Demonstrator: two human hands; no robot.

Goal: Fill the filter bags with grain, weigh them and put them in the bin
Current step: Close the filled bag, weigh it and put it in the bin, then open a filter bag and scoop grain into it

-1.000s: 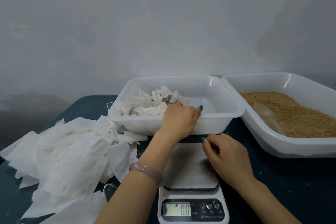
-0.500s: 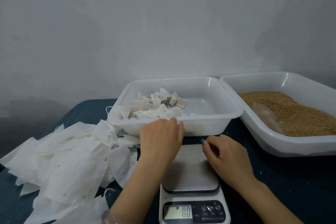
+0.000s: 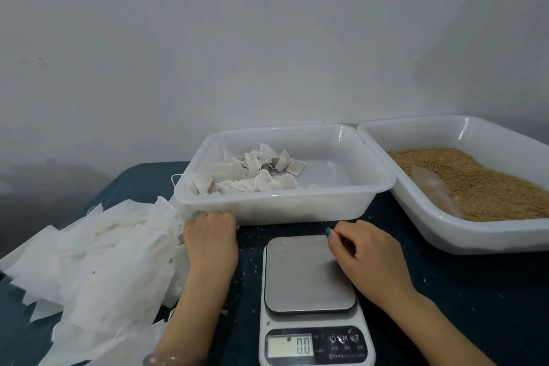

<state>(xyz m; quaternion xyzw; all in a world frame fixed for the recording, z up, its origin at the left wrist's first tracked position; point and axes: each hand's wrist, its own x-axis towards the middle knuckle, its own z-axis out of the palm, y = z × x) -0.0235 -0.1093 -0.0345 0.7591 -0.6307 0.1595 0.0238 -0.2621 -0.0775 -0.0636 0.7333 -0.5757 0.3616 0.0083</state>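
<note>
While the scale (image 3: pixel 309 276) shows 0.0 with a bare plate, the step in hand is judged to be fetching one fresh bag.

- Empty filter bags (image 3: pixel 98 249): loose white heap on the left of the table (image 3: pixel 451 291), sheets overlapping, strings trailing.
- Left hand (image 3: pixel 212 239): knuckles up at the heap's right edge, just in front of the bin's near wall. Its fingertips are tucked under and hidden, so whether a bag is pinched cannot be told.
- Right hand (image 3: pixel 368 255): loosely curled, nothing seen in it, at the plate's far right corner.
- Bin (image 3: pixel 297 208): white, behind the scale. Filled bags (image 3: pixel 255 175) are heaped in its left half.
- Grain (image 3: pixel 481 184): in a second white tray (image 3: pixel 445 235) at right, with a clear scoop (image 3: pixel 436 190) lying on it.

Handling note: the bags look thin and likely to cling.
- Peel one off by a corner and check that no second sheet follows.
- Spread the mouth with both hands before reaching for the scoop.
- Keep the right hand off the plate so the zero holds.
</note>
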